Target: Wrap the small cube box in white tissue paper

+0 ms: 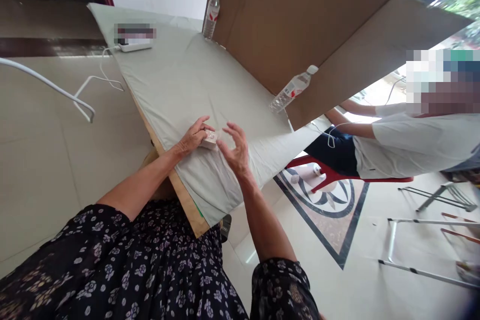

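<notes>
A small pale box with a faint print on its top lies near the front edge of the cloth-covered table. My left hand grips it from the left, thumb and some fingers against it and the index finger raised. On the other side, my right hand hovers with fingers spread and holds nothing that I can see. Its thumb is close to the box's right side; whether it touches is unclear.
Brown cardboard panels stand across the table. Two clear bottles, one upright and one tilted, are by them. A white device with a cable lies at the far left. Another person sits on a red chair at right.
</notes>
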Tool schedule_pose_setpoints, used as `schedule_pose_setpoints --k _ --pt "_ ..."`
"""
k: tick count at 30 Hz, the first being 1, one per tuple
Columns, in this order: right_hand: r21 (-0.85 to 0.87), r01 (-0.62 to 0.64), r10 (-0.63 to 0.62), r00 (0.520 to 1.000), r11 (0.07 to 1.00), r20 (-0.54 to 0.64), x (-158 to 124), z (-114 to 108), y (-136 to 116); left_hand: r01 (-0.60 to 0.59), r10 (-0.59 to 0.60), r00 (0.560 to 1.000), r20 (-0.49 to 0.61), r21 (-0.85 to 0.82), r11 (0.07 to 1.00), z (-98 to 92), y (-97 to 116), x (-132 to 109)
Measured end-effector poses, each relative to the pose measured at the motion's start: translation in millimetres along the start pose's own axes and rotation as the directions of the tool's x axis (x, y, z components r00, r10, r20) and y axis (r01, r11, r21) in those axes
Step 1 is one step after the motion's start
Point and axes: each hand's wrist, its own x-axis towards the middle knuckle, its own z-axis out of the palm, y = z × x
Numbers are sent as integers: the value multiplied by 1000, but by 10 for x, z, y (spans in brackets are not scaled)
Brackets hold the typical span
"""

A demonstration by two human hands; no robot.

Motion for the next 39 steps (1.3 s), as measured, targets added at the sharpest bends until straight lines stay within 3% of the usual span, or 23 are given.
schedule_pose_setpoints --k 5,7,11,17,32,39 --pt "146 -136 94 960 980 262 236 122 225 -21 19 998 -60 -31 999 42 -55 54" --pt "174 -217 158 940 961 303 238 218 240 -14 10 996 -90 -35 999 46 -62 72" --pt "245 -272 226 953 931 201 104 383 186 0 0 994 -105 -6 1000 -66 -82 15" --pt "246 -220 182 969 944 168 9 462 129 -70 84 984 -154 98 993 -276 -155 -215" --pt "96 -115 105 989 989 104 -48 454 19 -241 283 957 -59 379 894 -200 -104 -339" --pt "7 -43 42 995 999 86 -44 403 -6 -223 258 966 -22 434 873 -195 -66 -346"
